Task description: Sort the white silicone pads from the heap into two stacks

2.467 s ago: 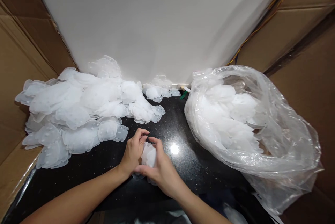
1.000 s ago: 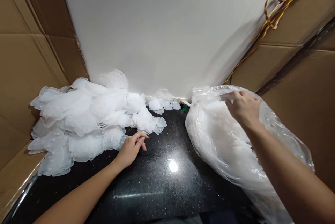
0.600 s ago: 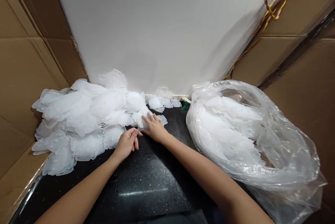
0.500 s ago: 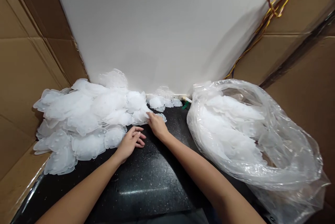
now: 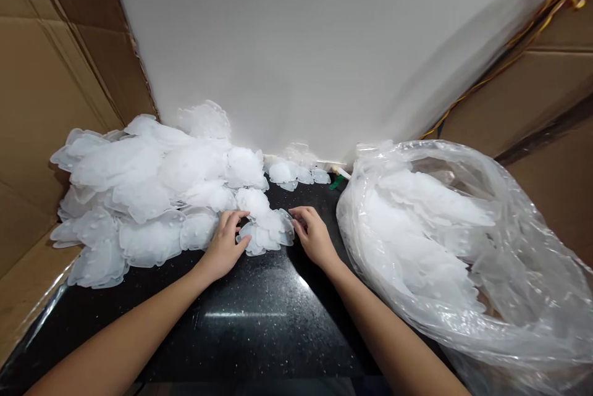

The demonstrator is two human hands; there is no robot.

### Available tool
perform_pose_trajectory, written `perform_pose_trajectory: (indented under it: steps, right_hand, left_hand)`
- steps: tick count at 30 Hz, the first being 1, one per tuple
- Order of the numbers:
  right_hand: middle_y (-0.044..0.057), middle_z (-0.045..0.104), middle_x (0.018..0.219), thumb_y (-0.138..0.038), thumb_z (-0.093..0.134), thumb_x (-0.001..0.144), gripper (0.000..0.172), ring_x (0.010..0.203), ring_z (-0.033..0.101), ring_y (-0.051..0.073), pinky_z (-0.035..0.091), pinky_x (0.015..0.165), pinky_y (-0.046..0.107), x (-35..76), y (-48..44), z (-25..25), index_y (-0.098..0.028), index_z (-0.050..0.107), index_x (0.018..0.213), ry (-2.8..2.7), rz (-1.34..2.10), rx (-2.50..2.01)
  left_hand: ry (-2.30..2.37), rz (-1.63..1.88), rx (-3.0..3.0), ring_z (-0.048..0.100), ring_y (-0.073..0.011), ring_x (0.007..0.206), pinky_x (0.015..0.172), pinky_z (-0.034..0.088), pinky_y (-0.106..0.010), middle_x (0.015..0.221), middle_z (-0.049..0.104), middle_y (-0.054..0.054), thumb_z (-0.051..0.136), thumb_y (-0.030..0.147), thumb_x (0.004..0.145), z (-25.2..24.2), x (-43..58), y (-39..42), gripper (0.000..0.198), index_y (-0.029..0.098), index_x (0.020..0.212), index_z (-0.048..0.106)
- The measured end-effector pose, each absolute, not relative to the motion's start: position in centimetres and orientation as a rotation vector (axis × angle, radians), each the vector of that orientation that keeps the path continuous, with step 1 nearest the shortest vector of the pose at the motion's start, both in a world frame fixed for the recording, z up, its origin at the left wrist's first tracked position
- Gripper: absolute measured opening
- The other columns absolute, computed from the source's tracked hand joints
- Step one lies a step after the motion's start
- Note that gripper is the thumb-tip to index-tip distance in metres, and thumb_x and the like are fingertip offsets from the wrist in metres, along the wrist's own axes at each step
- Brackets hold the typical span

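Observation:
A small clump of translucent white plastic pieces (image 5: 266,230) lies on the black speckled counter (image 5: 273,322), just in front of a large heap of the same pieces (image 5: 148,186). My left hand (image 5: 225,244) rests at the clump's left edge, fingers curled against it. My right hand (image 5: 313,235) touches the clump's right edge with its fingertips, fingers slightly bent. Neither hand has lifted a piece off the counter.
A big clear plastic bag (image 5: 463,248) full of more white pieces lies open at the right. A white wall panel (image 5: 315,44) stands behind. Cardboard sheets (image 5: 41,93) flank both sides, and yellow cords (image 5: 546,7) hang at the upper right.
My right hand came out of the bag, crossed to the heap and pulled a small clump toward me. My left hand moved forward to the clump's other side.

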State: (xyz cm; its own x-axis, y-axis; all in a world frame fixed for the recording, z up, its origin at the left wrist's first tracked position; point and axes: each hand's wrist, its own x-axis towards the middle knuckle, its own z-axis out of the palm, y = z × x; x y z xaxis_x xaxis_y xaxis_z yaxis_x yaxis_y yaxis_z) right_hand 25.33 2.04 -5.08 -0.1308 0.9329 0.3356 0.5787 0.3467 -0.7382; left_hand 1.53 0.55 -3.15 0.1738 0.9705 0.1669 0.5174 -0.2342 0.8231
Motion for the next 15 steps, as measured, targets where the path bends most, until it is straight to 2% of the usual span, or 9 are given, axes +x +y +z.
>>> perform_pose_trajectory:
  steps: [3,7,11,15]
  right_hand:
    - [0.013,0.059,0.112,-0.031,0.054,0.089,0.030,0.104,0.058,0.029,0.048,0.093,0.048,25.4,3.2,-5.9,-0.022,0.064,0.117,-1.835,0.517,-1.457]
    - [0.014,0.056,0.122,-0.032,0.065,0.083,0.035,0.110,0.052,0.033,0.044,0.094,0.053,24.3,3.3,-6.0,-0.023,0.062,0.116,-1.954,0.472,-1.523]
    - [0.007,0.058,0.103,-0.023,0.062,0.080,0.018,0.097,0.056,0.025,0.046,0.088,0.042,24.2,3.1,-5.3,-0.023,0.061,0.098,-1.909,0.585,-1.425]
    - [0.005,0.055,0.094,-0.014,0.053,0.076,0.018,0.086,0.057,0.021,0.047,0.081,0.035,25.3,3.3,-4.7,-0.022,0.059,0.091,-1.775,0.529,-1.452]
  left_hand:
    - [1.428,0.858,2.060,0.054,-0.0253,0.111,0.100,0.045,-0.044,0.109,0.050,-0.005,0.057,0.032,0.088,-2.8,1.9,0.0,0.024,0.024,0.112,0.060]
    - [1.434,0.752,2.197,0.052,-0.0272,0.108,0.097,0.045,-0.046,0.107,0.052,-0.006,0.064,0.030,0.086,-2.9,2.5,-0.2,0.029,0.024,0.113,0.062]
    - [1.373,0.722,2.296,0.051,-0.0266,0.108,0.099,0.044,-0.048,0.114,0.055,-0.007,0.057,0.019,0.088,-3.3,2.5,0.6,0.027,0.026,0.112,0.065]
    - [1.397,0.761,2.382,0.051,-0.0284,0.110,0.098,0.045,-0.049,0.113,0.058,-0.008,0.050,0.011,0.087,-3.2,2.3,1.4,0.031,0.024,0.107,0.069]
